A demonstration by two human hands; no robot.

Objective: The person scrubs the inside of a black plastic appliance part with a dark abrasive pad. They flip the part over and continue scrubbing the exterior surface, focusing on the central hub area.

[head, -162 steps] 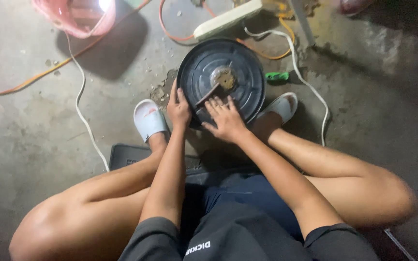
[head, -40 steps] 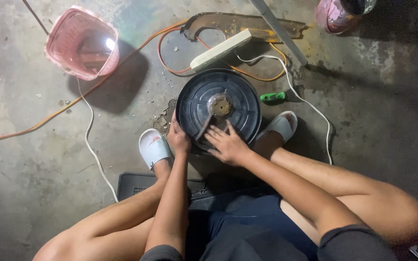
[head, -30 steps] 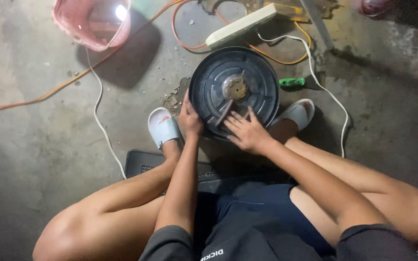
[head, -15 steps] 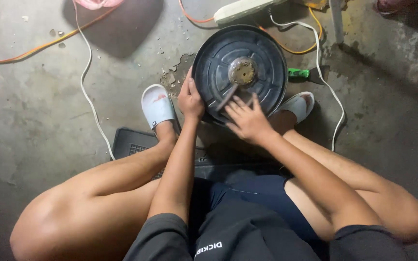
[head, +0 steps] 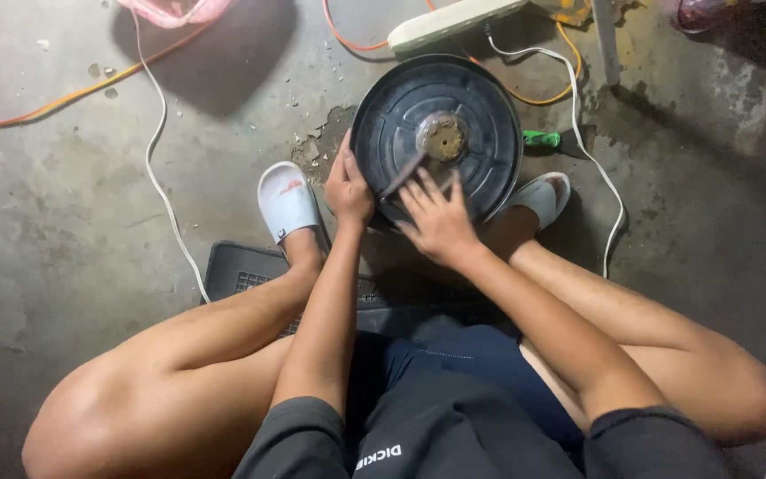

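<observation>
Gripping black disc (head: 472,133) rim w/ left hand (head: 348,184), right hand (head: 436,222) fingers splayed flat, no grip.

The left hand (head: 348,188) grips the rim of a round black ribbed disc (head: 480,106). The right hand (head: 439,226) lies spread on its face, over a thin dark tool (head: 403,174).

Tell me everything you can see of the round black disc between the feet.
The round black disc lies flat on the concrete floor, dark, dusty, with raised concentric rings and spoke-like ribs. A rusty tan hub sits at its centre. The left hand grips its near-left rim; the right hand rests fingers spread on its near face, beside a thin metal strip slanting toward the hub.
</observation>
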